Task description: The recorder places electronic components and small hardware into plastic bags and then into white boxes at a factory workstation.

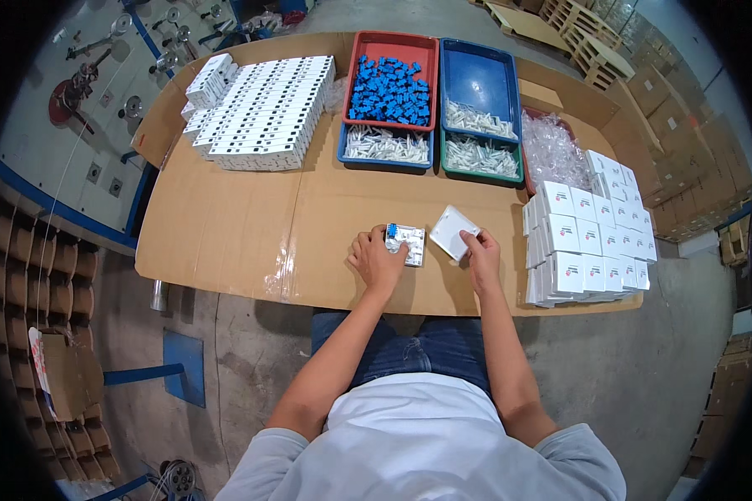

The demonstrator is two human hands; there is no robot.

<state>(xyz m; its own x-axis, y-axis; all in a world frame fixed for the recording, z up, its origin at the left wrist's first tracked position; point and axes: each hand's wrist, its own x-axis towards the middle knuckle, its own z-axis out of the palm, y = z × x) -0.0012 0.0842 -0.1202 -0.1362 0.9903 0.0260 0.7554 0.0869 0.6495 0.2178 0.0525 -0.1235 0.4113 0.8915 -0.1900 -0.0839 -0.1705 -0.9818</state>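
Your right hand [485, 255] pinched a lid [451, 229]; beside it, your left hand [378, 260] gripped a box [415, 242] jostling might have spilled.

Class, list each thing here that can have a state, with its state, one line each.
Left hand: touching the open box
Right hand: holding the white cover
Open box: uncovered, blue piece inside
White cover: off the box
Red tray: holding blue pieces
Upper blue tray: partly filled
White boxes at right: stacked
White boxes at left: in rows
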